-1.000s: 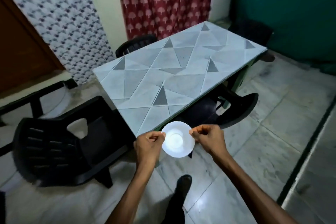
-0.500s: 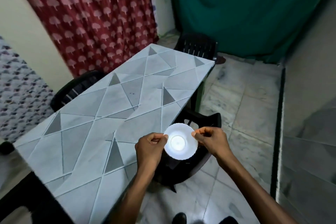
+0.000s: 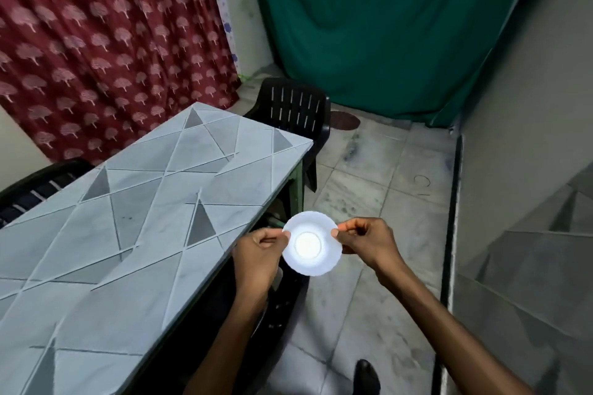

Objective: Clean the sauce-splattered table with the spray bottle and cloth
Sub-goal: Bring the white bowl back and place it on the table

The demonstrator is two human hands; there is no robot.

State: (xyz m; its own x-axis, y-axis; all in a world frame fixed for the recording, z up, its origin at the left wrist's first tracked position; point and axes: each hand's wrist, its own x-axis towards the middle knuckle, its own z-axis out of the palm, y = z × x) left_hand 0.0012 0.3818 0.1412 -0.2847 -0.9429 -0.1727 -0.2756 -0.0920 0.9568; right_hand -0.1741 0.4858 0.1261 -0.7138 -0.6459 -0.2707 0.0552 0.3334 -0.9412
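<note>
Two bare hands are up in front of the person, and between them they hold one small white plate (image 3: 310, 247) with a scalloped rim, kept roughly level with its upper face toward the camera. The left hand (image 3: 258, 255) pinches the plate's left rim between thumb and curled fingers. The right hand (image 3: 369, 240) pinches the opposite rim the same way, so each hand grasps the same single plate. One table (image 3: 144, 221), grey with a pattern of pale lines and darker triangles, stretches away to the left of the hands. Its long edge runs just beside the left hand, and the plate hangs off that edge, not over the top. Three black plastic chairs show: the near chair (image 3: 285, 311) is below the hands and partly under the table edge, the far chair (image 3: 295, 106) is beyond the hands at the table's end, and the side chair (image 3: 35, 192) is well to the left, past the table. Two curtains hang beyond: a red patterned curtain (image 3: 96, 42) up and left of the hands, a green curtain (image 3: 369, 35) up and right. One dark shoe (image 3: 365, 375) rests on the tiled floor (image 3: 369, 189), below the right forearm.
</note>
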